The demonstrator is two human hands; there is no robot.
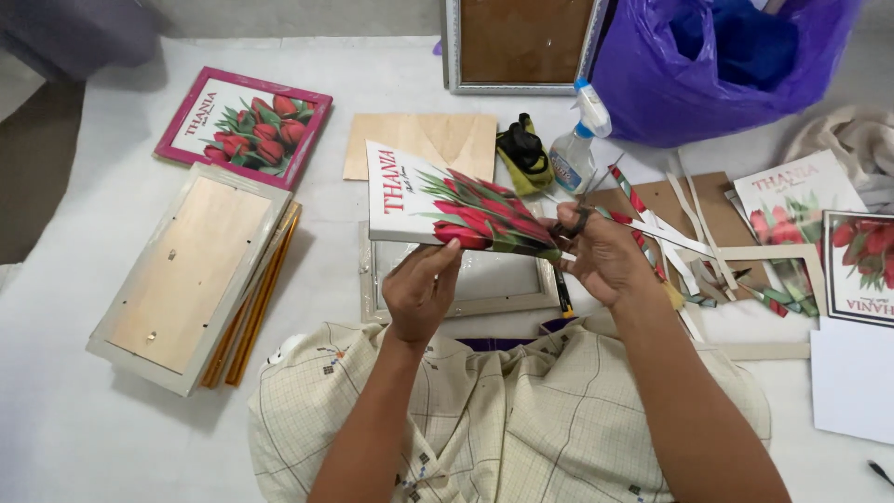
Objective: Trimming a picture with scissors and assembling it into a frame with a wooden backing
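Checked cloth (503, 419) nearest, over lap. Left hand (421, 291) fingers pinching lower edge of tulip print (447, 200), held up above empty frame (466, 284). Right hand (605, 256) fingers closed through scissors (570, 226), blades apparently at print's right edge. Cut strips (680, 242) piled right. Pink-framed print (244, 126) far left, spray bottle (577, 140) behind. Purple bag (717, 65) top right, blue contents unclear. Bare floor (65, 428) lower left.

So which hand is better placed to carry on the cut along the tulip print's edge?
Probably the right hand: its fingers are already through the scissors at the tulip print's right edge. The left hand only grips the print's lower edge.
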